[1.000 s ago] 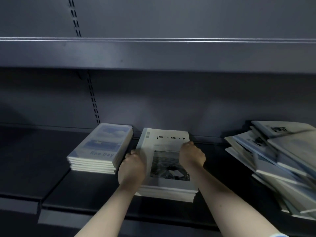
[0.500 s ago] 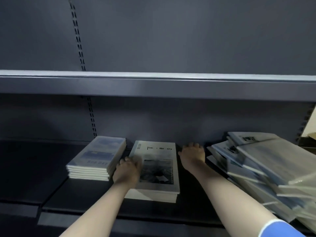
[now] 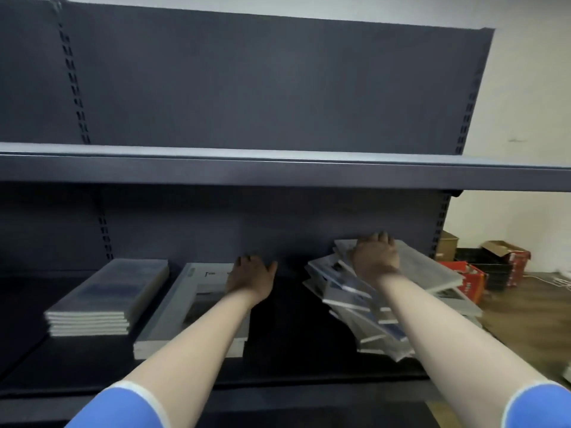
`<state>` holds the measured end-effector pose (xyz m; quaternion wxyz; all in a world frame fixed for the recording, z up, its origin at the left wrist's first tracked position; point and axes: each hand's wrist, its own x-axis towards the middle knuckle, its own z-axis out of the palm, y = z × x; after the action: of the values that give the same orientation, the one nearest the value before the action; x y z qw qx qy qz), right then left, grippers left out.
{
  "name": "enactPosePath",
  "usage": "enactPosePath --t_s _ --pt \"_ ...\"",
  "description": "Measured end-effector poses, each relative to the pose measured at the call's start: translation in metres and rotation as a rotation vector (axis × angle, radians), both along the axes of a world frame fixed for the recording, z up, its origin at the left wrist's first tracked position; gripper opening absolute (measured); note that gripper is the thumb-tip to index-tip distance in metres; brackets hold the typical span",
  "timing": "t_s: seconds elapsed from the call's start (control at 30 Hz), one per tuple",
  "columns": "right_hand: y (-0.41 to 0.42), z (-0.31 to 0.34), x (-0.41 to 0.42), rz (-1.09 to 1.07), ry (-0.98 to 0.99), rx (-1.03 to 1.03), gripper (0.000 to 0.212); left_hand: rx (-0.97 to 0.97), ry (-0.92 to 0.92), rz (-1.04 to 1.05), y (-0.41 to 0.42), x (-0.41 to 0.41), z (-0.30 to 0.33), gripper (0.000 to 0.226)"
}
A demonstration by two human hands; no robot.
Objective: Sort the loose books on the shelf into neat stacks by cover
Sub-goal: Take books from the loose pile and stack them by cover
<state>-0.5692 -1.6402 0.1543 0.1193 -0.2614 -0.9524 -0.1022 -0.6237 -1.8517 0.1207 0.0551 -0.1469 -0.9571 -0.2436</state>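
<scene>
Head view: two hands reach over books on a dark shelf (image 3: pixel 309 359).

Taking the middle stack (image 3: pixel 191 307) as the landmark, the left hand (image 3: pixel 251 278) rests on that stack's far right corner, fingers straight and slightly spread, palm down. Left of the stack, just beside it, sits a tidy stack with a blue cover (image 3: pixel 106 299). Well to its right lies the loose pile (image 3: pixel 364 307), books slanted and fanned out; the right hand (image 3: pixel 375 257) lies on the pile's top book (image 3: pixel 426 267), fingers reaching over its far edge, though whether they curl round it cannot be told. Farther right, past the shelf, cardboard boxes (image 3: pixel 497 261) stand on a wooden floor (image 3: pixel 531 313).
</scene>
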Motion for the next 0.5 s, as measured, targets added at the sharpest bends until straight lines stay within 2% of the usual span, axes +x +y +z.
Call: enactPosePath --t_s 0.23,0.5 --pt "0.069 -0.012 0.052 -0.159 -0.005 -0.040 0.063 -0.039 0.045 -0.157 0.078 0.024 0.014 0.068" --pt "0.130 -0.032 0.095 -0.246 0.011 -0.142 0.073 -0.095 0.102 -0.282 0.147 0.030 0.015 0.073"
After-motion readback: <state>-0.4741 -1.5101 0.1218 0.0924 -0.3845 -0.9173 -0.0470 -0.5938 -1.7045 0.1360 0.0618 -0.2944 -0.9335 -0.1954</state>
